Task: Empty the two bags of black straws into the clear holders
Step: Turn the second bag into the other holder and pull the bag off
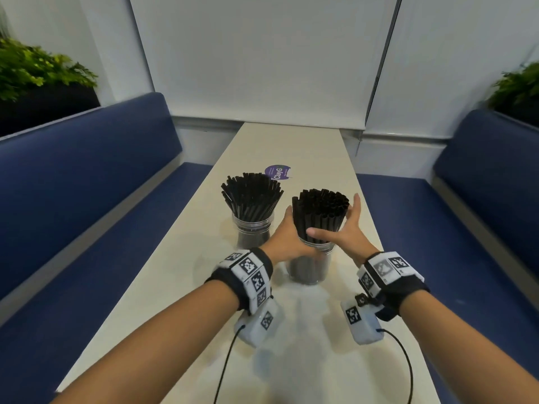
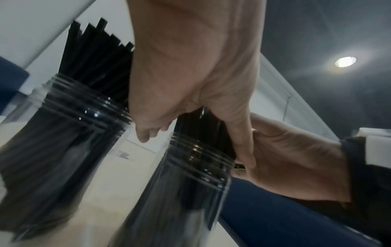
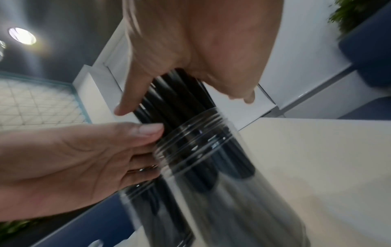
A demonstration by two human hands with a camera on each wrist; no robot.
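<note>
Two clear holders stand on the long pale table (image 1: 291,147), both packed with black straws. The far holder (image 1: 253,231) (image 2: 63,125) carries a fanned-out bunch (image 1: 252,193). The near holder (image 1: 309,272) (image 2: 190,183) (image 3: 211,158) has an upright bundle (image 1: 319,211) cupped between both hands. My left hand (image 1: 287,237) (image 2: 190,75) (image 3: 74,158) lies against the bundle's left side, thumb at the rim. My right hand (image 1: 347,228) (image 3: 201,41) (image 2: 296,158) touches the right side with straight fingers, thumb across the front.
A round purple sticker (image 1: 278,172) lies on the table behind the holders. Blue padded benches run along the left (image 1: 87,185) and right (image 1: 481,199). A white wall closes the far end, and green plants (image 1: 35,68) sit behind the seat backs.
</note>
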